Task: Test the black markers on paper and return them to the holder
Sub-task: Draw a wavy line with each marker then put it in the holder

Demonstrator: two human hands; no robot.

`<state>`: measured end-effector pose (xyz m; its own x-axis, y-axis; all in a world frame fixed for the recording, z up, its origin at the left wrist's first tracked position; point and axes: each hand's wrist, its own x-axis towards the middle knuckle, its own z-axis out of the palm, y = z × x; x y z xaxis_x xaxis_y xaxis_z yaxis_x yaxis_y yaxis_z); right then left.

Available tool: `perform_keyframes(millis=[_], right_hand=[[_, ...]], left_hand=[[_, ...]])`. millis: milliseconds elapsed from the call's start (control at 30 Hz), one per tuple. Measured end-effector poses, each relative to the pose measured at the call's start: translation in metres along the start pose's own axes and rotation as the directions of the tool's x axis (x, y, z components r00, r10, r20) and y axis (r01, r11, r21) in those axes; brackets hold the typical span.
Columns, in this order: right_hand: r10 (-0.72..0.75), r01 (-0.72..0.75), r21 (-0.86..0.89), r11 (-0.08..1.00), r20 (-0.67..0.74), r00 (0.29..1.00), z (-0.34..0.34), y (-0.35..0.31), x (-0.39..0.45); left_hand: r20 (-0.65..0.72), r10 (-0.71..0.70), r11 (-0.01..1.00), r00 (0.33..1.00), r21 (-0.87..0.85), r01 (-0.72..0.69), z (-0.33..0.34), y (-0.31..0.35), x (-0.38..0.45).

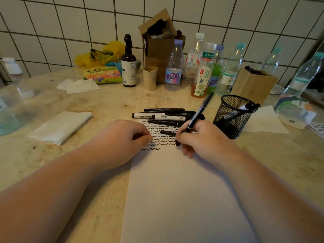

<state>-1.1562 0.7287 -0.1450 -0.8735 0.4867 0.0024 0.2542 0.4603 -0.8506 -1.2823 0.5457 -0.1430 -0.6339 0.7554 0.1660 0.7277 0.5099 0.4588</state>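
A white sheet of paper [175, 190] lies on the counter, its top part covered with several black squiggly lines [157, 137]. My right hand [198, 137] grips a black marker [199, 111] with its tip down on the paper. My left hand [126, 137] rests on the paper's left edge, fingers curled under; what it holds, if anything, is hidden. A pile of several black and white markers [166, 115] lies at the paper's top. A loose black cap [168, 132] lies between my hands. The black mesh holder [233, 116], to the right, has one marker [246, 106] in it.
Behind the markers stand several plastic bottles [173, 67], a brown spray bottle [128, 64], a paper cup [149, 78] and cardboard boxes [157, 41]. Folded tissues [59, 127] lie at left, another sheet of paper [266, 121] right of the holder. A tiled wall closes the back.
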Motion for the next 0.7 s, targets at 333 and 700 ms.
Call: perform_keyframes(millis=[333,700], right_hand=[[-0.091,0.003,0.527,0.85,0.14,0.986,0.008,-0.012,-0.01],[-0.245,0.176,0.565,0.806,0.048,0.968,0.005,-0.017,-0.017]], left_hand=[[0.018,0.156,0.978,0.988,-0.147,-0.152,0.001,0.009,-0.005],[0.435,0.324,0.896,0.84,-0.426,-0.126,-0.021,0.002,-0.004]])
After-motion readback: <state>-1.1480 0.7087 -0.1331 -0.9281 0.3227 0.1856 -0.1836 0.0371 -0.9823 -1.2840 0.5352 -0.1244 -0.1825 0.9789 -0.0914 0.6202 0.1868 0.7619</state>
